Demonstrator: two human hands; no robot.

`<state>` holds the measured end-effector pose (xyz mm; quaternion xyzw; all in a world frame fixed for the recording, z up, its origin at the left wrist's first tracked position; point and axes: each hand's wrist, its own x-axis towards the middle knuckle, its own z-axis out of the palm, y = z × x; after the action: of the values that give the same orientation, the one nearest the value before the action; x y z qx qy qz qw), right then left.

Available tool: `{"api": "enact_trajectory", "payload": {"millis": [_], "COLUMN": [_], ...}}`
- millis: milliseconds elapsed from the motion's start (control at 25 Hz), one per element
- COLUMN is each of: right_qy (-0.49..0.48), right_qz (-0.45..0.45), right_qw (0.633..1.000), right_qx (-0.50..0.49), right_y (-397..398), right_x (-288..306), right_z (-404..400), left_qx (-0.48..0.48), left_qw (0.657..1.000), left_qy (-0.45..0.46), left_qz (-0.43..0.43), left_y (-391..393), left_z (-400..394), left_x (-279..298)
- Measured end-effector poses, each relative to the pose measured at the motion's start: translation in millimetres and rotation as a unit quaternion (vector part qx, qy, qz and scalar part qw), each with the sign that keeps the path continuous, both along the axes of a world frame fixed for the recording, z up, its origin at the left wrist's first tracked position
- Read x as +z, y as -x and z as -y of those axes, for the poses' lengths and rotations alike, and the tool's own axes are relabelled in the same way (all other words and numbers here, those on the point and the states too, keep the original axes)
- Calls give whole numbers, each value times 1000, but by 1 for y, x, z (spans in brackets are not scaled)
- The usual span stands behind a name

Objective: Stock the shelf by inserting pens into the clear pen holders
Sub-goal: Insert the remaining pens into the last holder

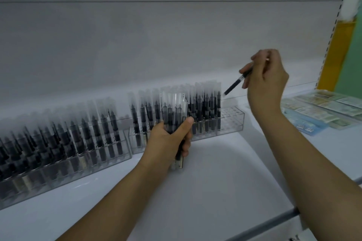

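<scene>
My left hand (pixel 170 139) grips a bundle of black pens in clear sleeves (pixel 174 109), upright above the white shelf. My right hand (pixel 264 82) pinches a single black pen (pixel 234 85), tilted with its tip pointing down-left, just above the right end of a clear pen holder (pixel 231 121). That holder is packed with pens on its left and middle; its rightmost holes stand bare. A second clear holder (pixel 64 164) to the left is full of pens.
The white shelf board (pixel 205 182) runs under both holders, with a back wall close behind. Flat packets in plastic (pixel 321 111) lie on the shelf at the right. A yellow and green panel (pixel 340 51) stands at the far right.
</scene>
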<state>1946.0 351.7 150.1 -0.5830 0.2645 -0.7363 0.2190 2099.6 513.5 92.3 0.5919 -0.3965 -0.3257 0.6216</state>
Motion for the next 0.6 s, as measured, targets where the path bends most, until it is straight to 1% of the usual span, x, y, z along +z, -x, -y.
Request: {"api": "enact_trajectory", "payload": {"millis": [120, 200, 480, 520, 600], "right_qy": [-14, -36, -19, -23, -32], "right_qz": [-124, -174, -213, -226, -289], "right_qw": [992, 984, 977, 974, 956], "right_qx": [7, 26, 28, 27, 30], "right_y": [-10, -11, -12, -13, -14], "right_x": [-7, -9, -12, -12, -14], "right_z": [4, 9, 13, 14, 16], "left_qx": [-17, -20, -30, -30, -26], "left_qw": [1000, 999, 999, 999, 999], "left_qy": [12, 23, 16, 17, 18], "left_qz": [-17, -17, 2, 3, 3], "left_y": [1, 1, 2, 3, 3], "left_z": [0, 0, -1, -2, -2], "left_x": [1, 0, 1, 1, 1]}}
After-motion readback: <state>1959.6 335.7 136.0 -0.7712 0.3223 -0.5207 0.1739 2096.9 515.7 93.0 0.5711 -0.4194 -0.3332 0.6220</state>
